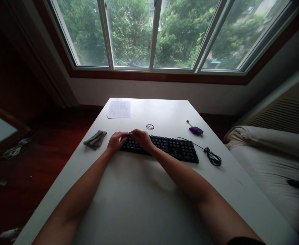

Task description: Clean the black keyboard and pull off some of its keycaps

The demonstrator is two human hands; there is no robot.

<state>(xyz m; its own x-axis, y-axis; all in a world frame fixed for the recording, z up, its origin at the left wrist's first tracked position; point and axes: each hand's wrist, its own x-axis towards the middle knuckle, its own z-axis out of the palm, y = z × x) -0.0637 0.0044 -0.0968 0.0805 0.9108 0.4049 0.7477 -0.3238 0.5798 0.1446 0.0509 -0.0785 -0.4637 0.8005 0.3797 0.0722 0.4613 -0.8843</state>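
A black keyboard (173, 148) lies across the middle of a white table (139, 197). My left hand (116, 142) rests at the keyboard's left end with its fingers curled inward. My right hand (142, 139) lies over the left part of the keys, fingertips bent toward the left hand. The two hands nearly meet above the keyboard's top left corner and seem to pinch something small and dark there, which I cannot make out.
A grey folded cloth (95, 139) lies left of the keyboard. A printed sheet (119, 109) sits at the far left, a round cable hole (150, 127) mid-table, a purple-headed tool (195, 130) at the far right. The keyboard's coiled cable (212, 157) lies right. A bed (274, 160) flanks the table.
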